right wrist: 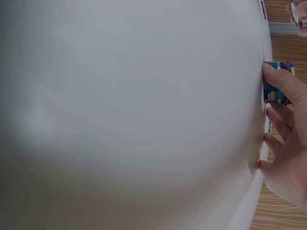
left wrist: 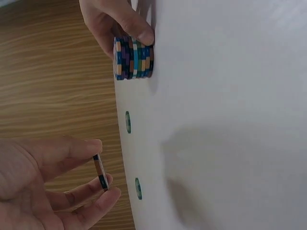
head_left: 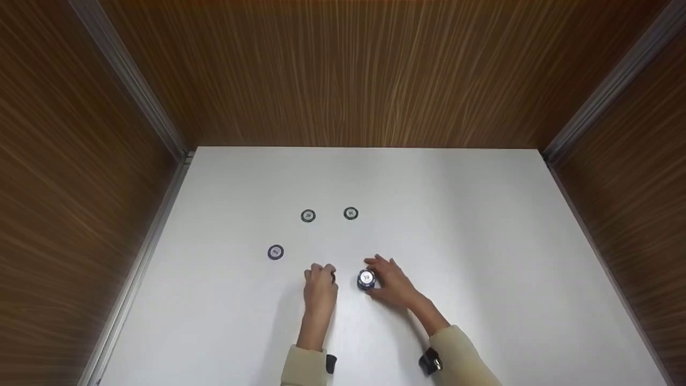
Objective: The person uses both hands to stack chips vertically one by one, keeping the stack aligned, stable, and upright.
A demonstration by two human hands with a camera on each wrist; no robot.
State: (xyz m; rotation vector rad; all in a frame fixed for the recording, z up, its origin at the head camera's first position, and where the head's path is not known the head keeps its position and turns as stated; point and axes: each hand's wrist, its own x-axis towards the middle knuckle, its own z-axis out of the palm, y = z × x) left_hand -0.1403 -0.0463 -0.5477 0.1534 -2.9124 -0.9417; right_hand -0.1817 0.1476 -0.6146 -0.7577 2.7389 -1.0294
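Observation:
A short stack of poker chips stands on the white table, its top chip pale with a dark number. My right hand grips this stack from the right, thumb at the near side and a finger at the far side. In the left wrist view the stack's edge shows blue, purple, teal, orange and brown bands. Left of the stack, my left hand pinches a single poker chip on edge between thumb and fingertips, raised above the tabletop. From the head view, most of that chip is hidden behind the fingers.
Three loose chips lie flat on the table: one chip to the left, another chip farther back, and a third chip beyond the stack. Wood-grain panels enclose the table at the back and both sides.

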